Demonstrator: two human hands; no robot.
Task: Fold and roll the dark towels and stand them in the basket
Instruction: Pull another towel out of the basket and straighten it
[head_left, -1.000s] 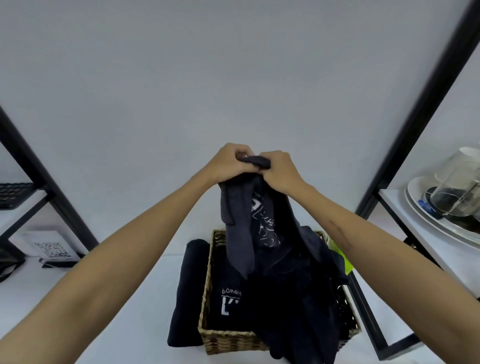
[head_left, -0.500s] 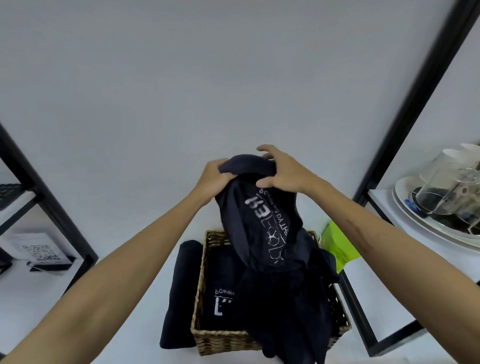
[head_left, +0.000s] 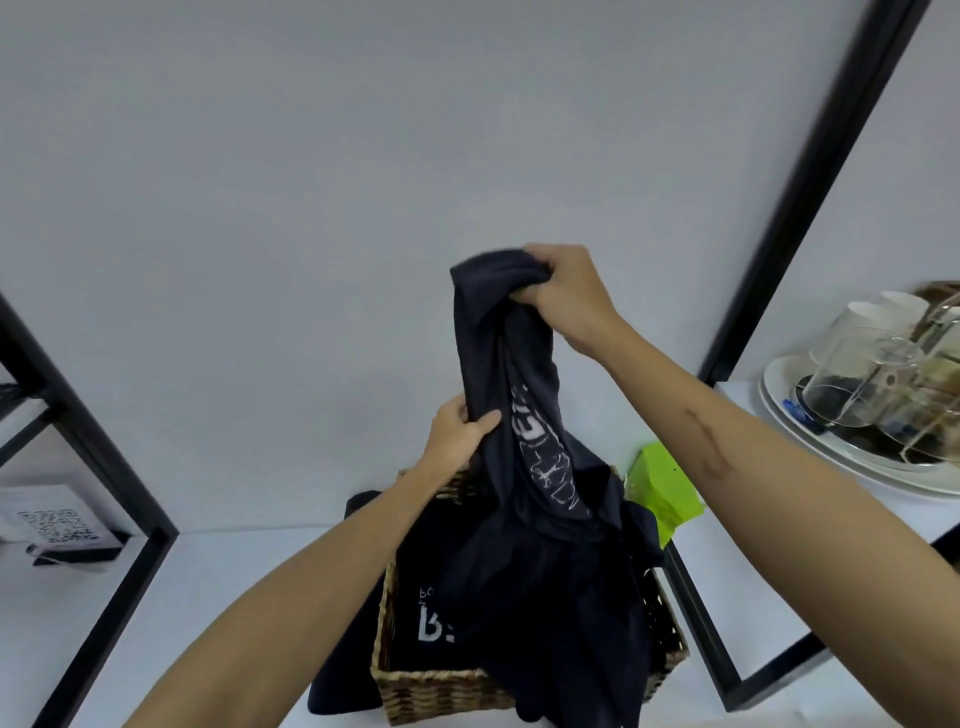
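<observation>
A dark towel (head_left: 511, 395) with white print hangs bunched in the air above a woven basket (head_left: 441, 693). My right hand (head_left: 563, 293) grips its top end, held high. Lower down, my left hand (head_left: 457, 434) grips the left side of the hanging cloth. The towel's lower part drapes into the basket and over its front rim. Another dark towel (head_left: 431, 597) with white lettering lies inside the basket. A further dark towel (head_left: 343, 686) lies on the white table against the basket's left wall.
Black shelf posts stand at left (head_left: 104, 483) and right (head_left: 810, 182). A green packet (head_left: 665, 488) sits behind the basket. White plates with glass cups (head_left: 872, 410) fill the right shelf. A QR-code card (head_left: 52, 525) stands at left.
My right hand has lifted the towel's top end higher. My left hand has slid down from the top to grip the cloth lower on its left side, stretching it out.
</observation>
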